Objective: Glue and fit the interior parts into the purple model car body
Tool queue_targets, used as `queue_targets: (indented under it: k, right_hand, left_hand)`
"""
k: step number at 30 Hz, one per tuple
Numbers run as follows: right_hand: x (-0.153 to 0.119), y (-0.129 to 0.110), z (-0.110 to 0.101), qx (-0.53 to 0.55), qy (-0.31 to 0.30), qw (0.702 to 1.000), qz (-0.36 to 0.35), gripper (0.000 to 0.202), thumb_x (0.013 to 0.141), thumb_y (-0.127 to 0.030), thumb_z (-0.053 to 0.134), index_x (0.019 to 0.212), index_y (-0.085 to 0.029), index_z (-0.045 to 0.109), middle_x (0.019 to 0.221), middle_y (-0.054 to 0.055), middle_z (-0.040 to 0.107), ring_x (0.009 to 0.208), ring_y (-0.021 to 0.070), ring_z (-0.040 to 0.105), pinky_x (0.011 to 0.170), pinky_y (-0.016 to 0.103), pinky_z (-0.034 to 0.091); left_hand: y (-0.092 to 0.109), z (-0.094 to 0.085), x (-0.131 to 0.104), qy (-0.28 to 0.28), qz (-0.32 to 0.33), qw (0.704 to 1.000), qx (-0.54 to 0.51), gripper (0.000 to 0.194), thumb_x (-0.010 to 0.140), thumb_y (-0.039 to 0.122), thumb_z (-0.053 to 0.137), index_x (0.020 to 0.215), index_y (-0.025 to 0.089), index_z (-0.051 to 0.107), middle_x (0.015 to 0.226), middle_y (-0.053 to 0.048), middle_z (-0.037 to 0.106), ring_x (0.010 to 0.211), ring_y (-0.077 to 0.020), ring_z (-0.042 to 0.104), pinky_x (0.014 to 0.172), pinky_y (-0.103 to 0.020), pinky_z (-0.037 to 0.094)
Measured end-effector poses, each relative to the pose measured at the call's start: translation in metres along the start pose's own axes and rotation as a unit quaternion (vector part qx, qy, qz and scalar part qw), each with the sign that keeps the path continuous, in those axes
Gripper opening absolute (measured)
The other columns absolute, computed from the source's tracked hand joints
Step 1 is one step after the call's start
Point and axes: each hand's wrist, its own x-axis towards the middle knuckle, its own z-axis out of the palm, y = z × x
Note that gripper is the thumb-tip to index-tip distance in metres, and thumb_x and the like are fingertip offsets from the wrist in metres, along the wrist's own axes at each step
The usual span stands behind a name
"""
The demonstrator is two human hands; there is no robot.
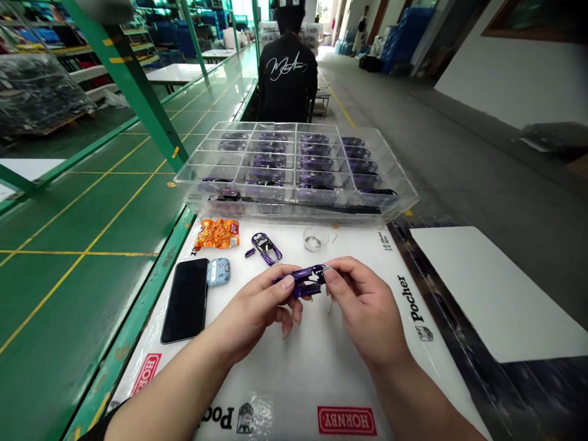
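Note:
A purple model car body shell (305, 282) is held up over the white work mat (294, 367). My left hand (266, 300) is closed on its left end, the thumb on top. At its right end, the fingers of my right hand (362, 300) pinch the shell's edge; a thin stick-like piece (331, 305) shows just below those fingertips, and I cannot tell whether it is held. Beyond my hands, another purple car shell (266, 247) lies on the mat with a small loose purple part (249, 252) beside it. A small clear round dish (316, 239) sits to its right.
A clear divided tray (294, 211) holding several purple car shells spans the back of the mat. At left lie a phone (185, 301), a blue patterned case (218, 272) and an orange packet (218, 233). A white board (496, 294) is at right. A person (288, 76) sits ahead.

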Motion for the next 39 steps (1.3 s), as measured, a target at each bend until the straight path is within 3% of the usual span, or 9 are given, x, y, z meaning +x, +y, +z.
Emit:
queue_targets:
  k: [5, 9, 12, 16, 23, 27, 32, 39]
  right_hand:
    - [0.002, 0.0, 0.003, 0.078, -0.033, 0.996, 0.024, 0.027, 0.11, -0.051, 0.087, 0.124, -0.028, 0.089, 0.089, 0.0, 0.077, 0.079, 0.0131, 0.071, 0.078, 0.026, 0.065]
    - [0.0, -0.001, 0.004, 0.037, -0.037, 0.999, 0.0, 0.022, 0.108, -0.044, 0.089, 0.123, -0.028, 0.089, 0.102, 0.003, 0.08, 0.082, 0.0133, 0.073, 0.076, 0.026, 0.064]
    - [0.0, 0.0, 0.003, 0.019, -0.032, 0.999, -0.023, 0.018, 0.107, -0.043, 0.09, 0.12, -0.03, 0.09, 0.11, 0.003, 0.081, 0.085, 0.0129, 0.073, 0.075, 0.026, 0.062]
    - [0.0, 0.003, 0.002, -0.009, -0.033, 0.999, -0.034, 0.018, 0.109, -0.045, 0.088, 0.119, -0.031, 0.089, 0.107, 0.002, 0.081, 0.087, 0.0143, 0.073, 0.076, 0.028, 0.06]
    - [-0.002, 0.006, 0.004, -0.039, -0.027, 0.995, -0.087, 0.013, 0.112, -0.044, 0.087, 0.119, -0.033, 0.087, 0.111, 0.001, 0.083, 0.099, 0.0153, 0.078, 0.087, 0.028, 0.062]
    - [-0.001, 0.005, 0.005, -0.022, -0.03, 0.996, -0.083, 0.014, 0.111, -0.043, 0.088, 0.118, -0.032, 0.087, 0.112, 0.001, 0.083, 0.099, 0.0154, 0.079, 0.087, 0.028, 0.064]
    - [0.002, 0.002, 0.006, 0.001, -0.035, 0.998, -0.059, 0.019, 0.108, -0.046, 0.089, 0.115, -0.028, 0.087, 0.112, 0.005, 0.083, 0.097, 0.0177, 0.079, 0.086, 0.03, 0.066]
    - [0.002, 0.002, 0.005, 0.012, -0.04, 0.998, -0.048, 0.019, 0.109, -0.045, 0.087, 0.115, -0.027, 0.087, 0.112, 0.006, 0.083, 0.097, 0.0195, 0.079, 0.086, 0.034, 0.066]
  left_hand:
    - [-0.002, 0.003, -0.003, 0.039, 0.076, 0.989, 0.12, 0.051, 0.114, 0.064, 0.078, 0.136, 0.018, 0.08, 0.091, -0.006, 0.075, 0.083, -0.0173, 0.067, 0.073, -0.026, 0.056]
    - [0.0, 0.005, -0.005, 0.062, 0.075, 0.981, 0.17, 0.058, 0.113, 0.068, 0.077, 0.141, 0.017, 0.076, 0.09, -0.006, 0.076, 0.074, -0.0176, 0.063, 0.065, -0.029, 0.053]
    - [0.0, 0.006, -0.006, 0.053, 0.075, 0.982, 0.164, 0.061, 0.112, 0.068, 0.077, 0.143, 0.015, 0.075, 0.089, -0.007, 0.076, 0.075, -0.0191, 0.065, 0.065, -0.03, 0.055]
    - [-0.003, 0.006, -0.006, 0.029, 0.078, 0.989, 0.12, 0.061, 0.112, 0.063, 0.08, 0.148, 0.014, 0.077, 0.09, -0.008, 0.076, 0.08, -0.0213, 0.068, 0.066, -0.03, 0.057]
    - [-0.006, 0.001, -0.006, 0.02, 0.1, 0.992, 0.077, 0.05, 0.111, 0.053, 0.087, 0.149, 0.02, 0.086, 0.088, -0.005, 0.068, 0.078, -0.0171, 0.059, 0.067, -0.029, 0.048]
    - [-0.005, -0.002, -0.008, 0.02, 0.112, 0.989, 0.098, 0.045, 0.113, 0.05, 0.085, 0.15, 0.026, 0.087, 0.097, -0.006, 0.069, 0.081, -0.0168, 0.058, 0.07, -0.029, 0.046]
    - [-0.002, -0.001, -0.01, 0.039, 0.129, 0.98, 0.144, 0.041, 0.112, 0.049, 0.086, 0.148, 0.031, 0.089, 0.127, -0.012, 0.077, 0.085, -0.0175, 0.06, 0.074, -0.033, 0.049]
    - [-0.003, 0.005, -0.012, 0.087, 0.129, 0.975, 0.159, 0.046, 0.107, 0.048, 0.09, 0.149, 0.028, 0.09, 0.138, -0.016, 0.08, 0.114, -0.0323, 0.071, 0.098, -0.044, 0.06]
